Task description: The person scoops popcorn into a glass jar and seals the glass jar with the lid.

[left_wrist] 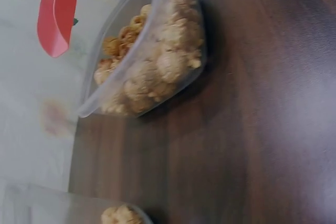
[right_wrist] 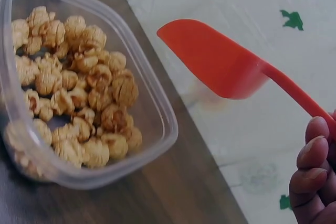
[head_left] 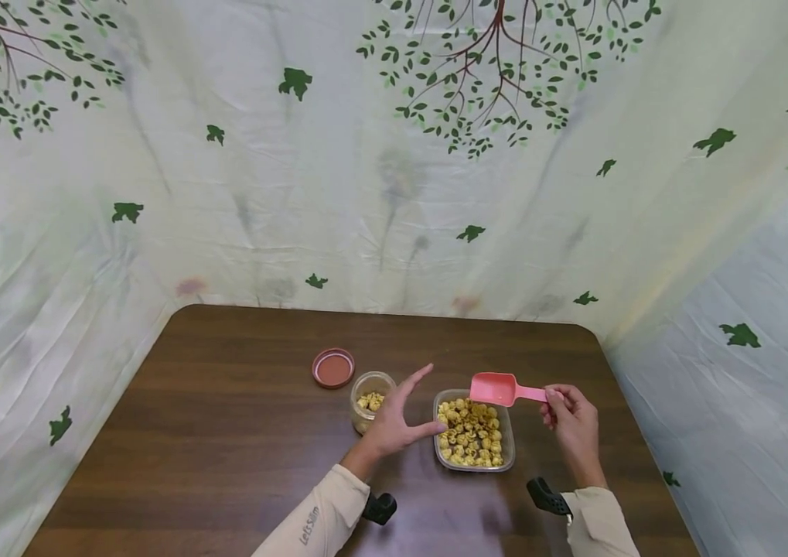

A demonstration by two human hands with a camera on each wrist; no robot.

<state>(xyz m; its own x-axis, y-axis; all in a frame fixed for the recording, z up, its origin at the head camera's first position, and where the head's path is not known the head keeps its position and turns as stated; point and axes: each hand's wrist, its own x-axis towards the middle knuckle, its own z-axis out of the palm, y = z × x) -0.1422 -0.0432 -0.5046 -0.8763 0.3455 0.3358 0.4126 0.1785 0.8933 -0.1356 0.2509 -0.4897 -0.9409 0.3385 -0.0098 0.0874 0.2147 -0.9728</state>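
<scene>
Popcorn [head_left: 456,425] lies loosely in a clear square container [right_wrist: 157,119] on the brown table [head_left: 226,418], dark gaps showing among the pieces. To load well, I judge, the red scoop [head_left: 493,389] should go in low along the container's bottom at a slight tilt and come up level, so nothing rolls off, while the left hand [head_left: 394,425] steadies the light wall from outside. For the grip, the right hand [head_left: 574,429] pinches the end of the handle, fingers close together, with the scoop raised near the container's far side and its bowl looking empty; held so far back, it may dip once loaded. The left hand is spread wide, thumb well apart from the fingers, holding nothing; the thumb is by the container's left rim, though whether it touches I cannot tell. Behind that hand stands a lidless jar [head_left: 360,422] with some popcorn inside; farther off lies a reddish lid [head_left: 333,368], and beyond the table hangs leaf-printed cloth [head_left: 338,186].
</scene>
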